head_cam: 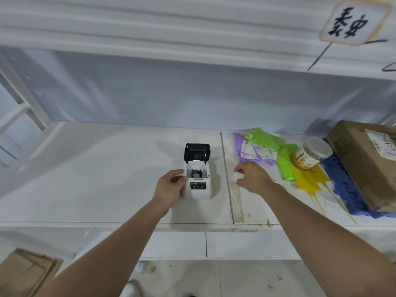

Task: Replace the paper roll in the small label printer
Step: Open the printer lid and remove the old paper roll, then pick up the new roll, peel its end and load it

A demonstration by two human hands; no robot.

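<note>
Two grips busy. Left grip (pixel 170 187) clasps label printer (pixel 202 192) at its side, steadying it mid-surface (pixel 96 179); black lid (pixel 197 152) stands open for access. Right grip (pixel 252 179) pinches small white roll (pixel 239 175) just beside printer, probably for loading.

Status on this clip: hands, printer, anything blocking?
Left hand grips label printer, lid up. Right hand pinches small white roll right of printer, not loaded. Nothing in the way.

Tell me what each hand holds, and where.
Left hand grips the label printer by its left side. Right hand pinches a small white roll between fingertips.
</note>
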